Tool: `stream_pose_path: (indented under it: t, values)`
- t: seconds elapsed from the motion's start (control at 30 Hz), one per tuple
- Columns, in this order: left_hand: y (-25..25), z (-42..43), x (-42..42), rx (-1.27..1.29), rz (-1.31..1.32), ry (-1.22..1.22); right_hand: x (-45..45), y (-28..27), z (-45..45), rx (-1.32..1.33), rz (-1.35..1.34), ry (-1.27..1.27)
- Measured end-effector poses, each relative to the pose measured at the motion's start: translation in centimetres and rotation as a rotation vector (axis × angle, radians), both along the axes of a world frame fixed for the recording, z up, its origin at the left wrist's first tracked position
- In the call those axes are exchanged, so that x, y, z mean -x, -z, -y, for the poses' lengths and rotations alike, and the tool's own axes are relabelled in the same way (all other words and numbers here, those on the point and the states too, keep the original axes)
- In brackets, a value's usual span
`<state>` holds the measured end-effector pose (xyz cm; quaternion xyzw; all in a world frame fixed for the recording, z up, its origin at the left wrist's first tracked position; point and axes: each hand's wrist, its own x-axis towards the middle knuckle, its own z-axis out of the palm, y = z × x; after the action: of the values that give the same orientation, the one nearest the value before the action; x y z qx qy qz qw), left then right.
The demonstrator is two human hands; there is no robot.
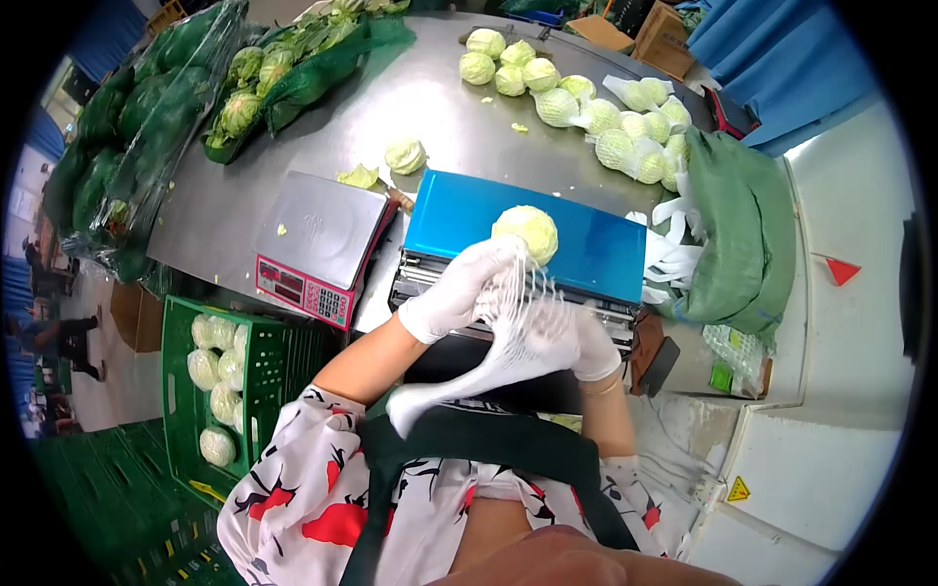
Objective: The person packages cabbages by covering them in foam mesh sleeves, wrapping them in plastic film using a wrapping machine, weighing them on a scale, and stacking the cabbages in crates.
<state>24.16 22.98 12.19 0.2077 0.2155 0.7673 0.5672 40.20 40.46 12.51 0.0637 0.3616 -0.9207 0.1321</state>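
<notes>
A white foam net sleeve (489,366) is stretched between my two gloved hands, its loose end trailing to the lower left. My left hand (464,290) is closed on the net's upper edge. On the other side my right hand (576,337) is at the net too, its fingers partly hidden by the mesh and blurred. Just beyond my fingers, a pale green cabbage (528,232) rests on the blue top of a machine (449,210). A second bare cabbage (405,155) sits on the metal table (342,137), beside a loose leaf.
A scale (318,234) stands left of the machine. Netted cabbages (616,146) lie at the back right, near a green sack (743,234) with white nets. A green crate (186,391) holds wrapped cabbages at lower left. Green mesh bags (127,127) fill the back left.
</notes>
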Motion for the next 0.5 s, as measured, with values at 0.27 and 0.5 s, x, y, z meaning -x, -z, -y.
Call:
stream_pose_path:
  t: [0.27,0.5]
  values:
    - [2.9,3.8,-3.2,0.379,-0.340,0.125,-2.4,-1.9,-3.7,-0.191,-0.286,0.361]
    - [-2.2,3.6,-2.7,0.401,0.366,-0.211,-5.4,6.4,0.6,0.394,0.019,0.323]
